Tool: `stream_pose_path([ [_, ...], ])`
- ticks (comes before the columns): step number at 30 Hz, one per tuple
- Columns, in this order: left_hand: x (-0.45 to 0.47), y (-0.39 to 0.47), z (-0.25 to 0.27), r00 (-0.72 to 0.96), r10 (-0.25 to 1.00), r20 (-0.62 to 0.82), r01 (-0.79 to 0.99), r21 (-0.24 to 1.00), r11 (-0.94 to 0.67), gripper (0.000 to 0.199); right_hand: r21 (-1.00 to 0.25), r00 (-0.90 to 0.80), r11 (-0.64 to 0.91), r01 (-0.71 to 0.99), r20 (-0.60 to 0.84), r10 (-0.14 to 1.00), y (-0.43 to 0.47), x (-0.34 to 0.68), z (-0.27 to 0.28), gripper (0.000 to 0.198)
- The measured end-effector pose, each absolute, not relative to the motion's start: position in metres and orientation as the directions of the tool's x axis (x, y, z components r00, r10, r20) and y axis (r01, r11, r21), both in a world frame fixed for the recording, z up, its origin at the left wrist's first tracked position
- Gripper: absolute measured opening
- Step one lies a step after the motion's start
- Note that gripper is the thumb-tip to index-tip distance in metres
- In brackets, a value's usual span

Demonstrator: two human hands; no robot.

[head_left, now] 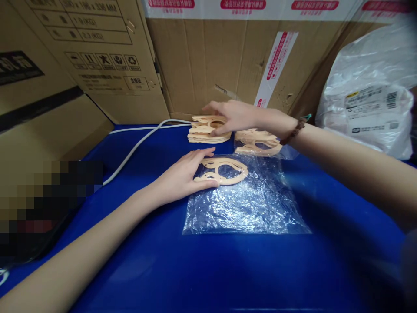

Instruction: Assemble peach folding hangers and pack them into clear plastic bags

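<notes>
Near the middle, a beige folding clothes hanger (232,179), folded up, lies at the far end of a clear plastic bag (241,213); whether it is inside the bag or on top I cannot tell. My left hand (182,176) has its thumb and fingers around the hanger's left end. Farther back, my right hand (234,115) reaches over a stack of similar hangers (205,138), fingers spread and thumb against the stack's top. Beside that stack, under my right wrist, more hangers (257,150) lie in clear plastic.
Cardboard boxes (208,56) wall off the back and left of the blue table (208,269). A white cable (137,143) runs from the stack to the left. A white plastic-wrapped package (368,104) stands at the right. A dark, pixelated object (48,208) is at the left.
</notes>
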State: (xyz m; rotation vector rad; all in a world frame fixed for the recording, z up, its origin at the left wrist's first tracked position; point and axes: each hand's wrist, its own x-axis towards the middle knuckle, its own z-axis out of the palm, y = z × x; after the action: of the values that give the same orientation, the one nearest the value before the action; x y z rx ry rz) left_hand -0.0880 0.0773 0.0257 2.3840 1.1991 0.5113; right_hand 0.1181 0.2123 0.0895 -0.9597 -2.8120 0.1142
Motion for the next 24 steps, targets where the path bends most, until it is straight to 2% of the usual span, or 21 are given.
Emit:
stream_pose_path([
  [3, -0.087, 0.077, 0.025, 0.562, 0.815, 0.140, 0.668, 0.505, -0.547, 0.081, -0.067, -0.756, 0.777, 0.625, 0.193, 0.625, 0.193, 0.133, 0.102, 0.075],
  [7, -0.086, 0.078, 0.028, 0.563, 0.815, 0.136, 0.691, 0.464, -0.555, 0.082, 0.125, -0.747, 0.742, 0.659, 0.227, 0.625, 0.146, 0.166, 0.115, 0.073],
  [9, -0.086, 0.077, 0.034, 0.568, 0.812, 0.134, 0.702, 0.436, -0.563, 0.083, 0.168, -0.748, 0.733, 0.659, 0.241, 0.618, 0.119, 0.189, 0.117, 0.075],
  [11, -0.088, 0.074, 0.043, 0.567, 0.817, 0.109, 0.720, 0.417, -0.555, 0.088, 0.158, -0.741, 0.732, 0.663, 0.278, 0.611, 0.094, 0.215, 0.115, 0.075],
  [14, -0.092, 0.065, 0.058, 0.601, 0.799, 0.006, 0.730, 0.403, -0.552, 0.101, 0.056, -0.667, 0.692, 0.720, 0.334, 0.666, 0.065, 0.255, 0.107, 0.069],
  [16, -0.094, 0.059, 0.064, 0.662, 0.745, -0.076, 0.705, 0.401, -0.585, 0.105, 0.019, -0.626, 0.655, 0.755, 0.318, 0.712, 0.052, 0.278, 0.099, 0.066],
  [19, -0.093, 0.056, 0.065, 0.706, 0.688, -0.165, 0.684, 0.410, -0.604, 0.111, 0.029, -0.594, 0.618, 0.785, 0.316, 0.740, 0.039, 0.299, 0.087, 0.065],
  [24, -0.093, 0.063, 0.056, 0.705, 0.684, -0.189, 0.679, 0.457, -0.574, 0.115, -0.032, -0.634, 0.660, 0.751, 0.245, 0.733, 0.029, 0.293, 0.074, 0.070],
])
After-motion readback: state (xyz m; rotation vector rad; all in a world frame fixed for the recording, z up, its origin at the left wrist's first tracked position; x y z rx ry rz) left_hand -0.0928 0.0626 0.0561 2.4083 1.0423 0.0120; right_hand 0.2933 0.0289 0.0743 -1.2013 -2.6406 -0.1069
